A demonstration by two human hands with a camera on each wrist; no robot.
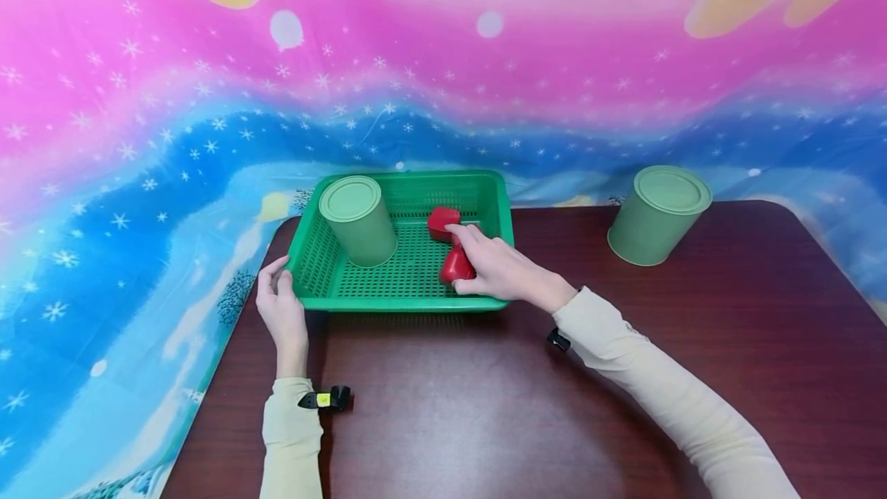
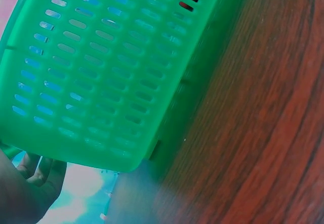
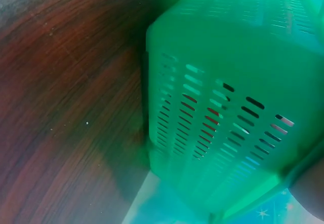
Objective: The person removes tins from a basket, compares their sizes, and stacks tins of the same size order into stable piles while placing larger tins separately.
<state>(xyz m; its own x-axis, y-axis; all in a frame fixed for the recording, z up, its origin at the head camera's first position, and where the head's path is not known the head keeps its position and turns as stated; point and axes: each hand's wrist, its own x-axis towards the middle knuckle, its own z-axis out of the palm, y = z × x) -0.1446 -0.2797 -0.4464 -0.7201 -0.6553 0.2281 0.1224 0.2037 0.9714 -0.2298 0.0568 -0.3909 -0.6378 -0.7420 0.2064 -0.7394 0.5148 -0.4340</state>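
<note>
In the head view a green basket holds a pale green can at its left and a red object near the middle. My right hand reaches over the basket's near right corner, thumb and fingers around a second red piece; whether the two red pieces are joined is hard to tell. My left hand holds the basket's left rim. The left wrist view shows curled fingers of the left hand at the basket. From the right wrist view, the basket's slotted wall hides most of the contents.
A second pale green can stands at the right rear of the dark wooden table. Behind the table hangs a pink and blue patterned cloth, which also runs down the left side.
</note>
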